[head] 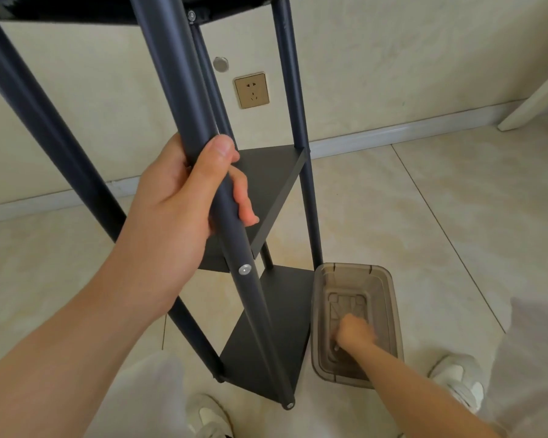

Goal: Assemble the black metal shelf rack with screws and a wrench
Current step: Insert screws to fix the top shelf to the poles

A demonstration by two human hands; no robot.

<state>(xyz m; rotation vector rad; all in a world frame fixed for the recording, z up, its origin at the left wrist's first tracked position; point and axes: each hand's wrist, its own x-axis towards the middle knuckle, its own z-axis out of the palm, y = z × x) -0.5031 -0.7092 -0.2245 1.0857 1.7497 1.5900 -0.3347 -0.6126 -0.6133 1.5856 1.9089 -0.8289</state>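
Trouble, I judged, lay in tipping: the shelf rack (276,327) stood on the floor (424,216), just left of a brown plastic bin (389,295). My left hand (184,200) had its grip closed round the near post (185,90). My right hand (355,333) reached into the bin, too blurred to tell its grip. A slackened hold could topple the rack.

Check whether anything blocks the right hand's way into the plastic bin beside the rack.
Nothing visible does: the bin is lidless and the right hand reaches inside it, blurred. The left hand grips the rack's front pole.
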